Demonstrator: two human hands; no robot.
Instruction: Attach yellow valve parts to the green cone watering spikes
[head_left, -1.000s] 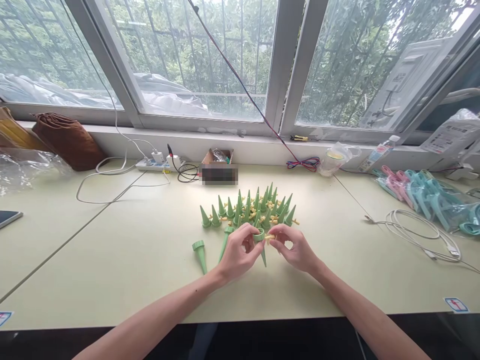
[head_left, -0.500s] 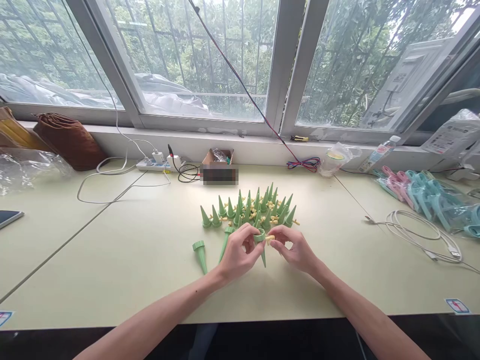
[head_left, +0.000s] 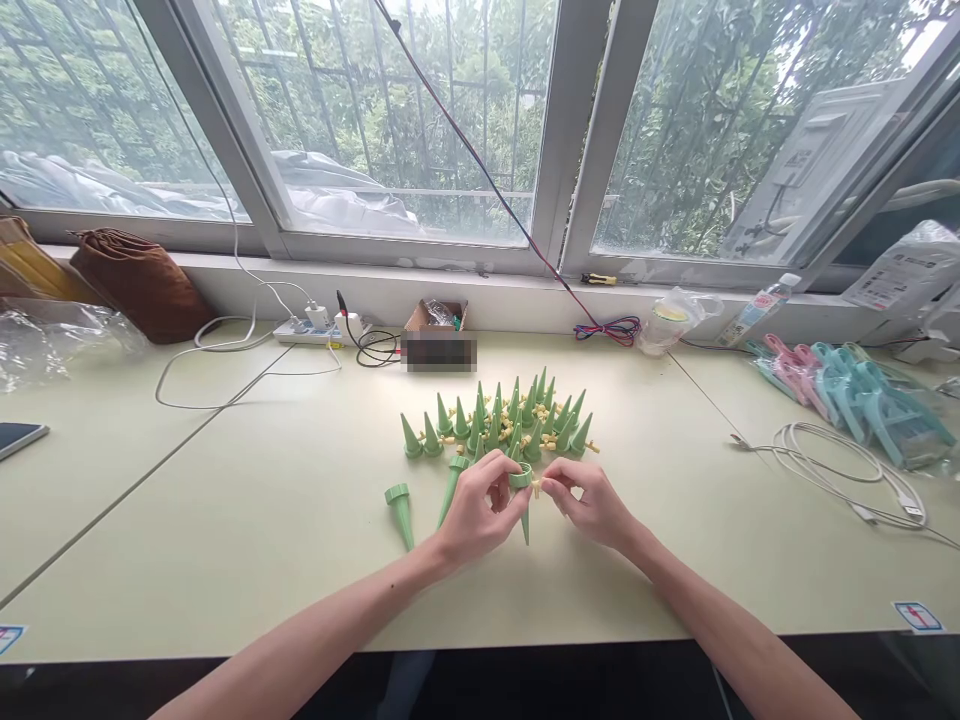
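My left hand (head_left: 476, 510) is closed round a green cone-shaped spike (head_left: 522, 490), held point down above the table. My right hand (head_left: 589, 500) pinches a small yellow knob (head_left: 537, 487) against the spike's side near its ringed top. Just behind both hands stands a cluster of several green spikes (head_left: 502, 425) point up, with small yellow parts among them. Two more green spikes lie flat to the left, one (head_left: 400, 510) apart and one (head_left: 451, 482) partly behind my left hand.
A small cardboard box (head_left: 436, 318) and a power strip (head_left: 315, 326) with cables sit by the window sill. White cable (head_left: 840, 465) and pink and teal plastic items (head_left: 855, 395) lie at the right. A brown pouch (head_left: 139, 280) and a phone (head_left: 19, 436) are at the left.
Both hands dropped slightly toward me with the spike. The yellow knob sits closer against the spike's side than before.
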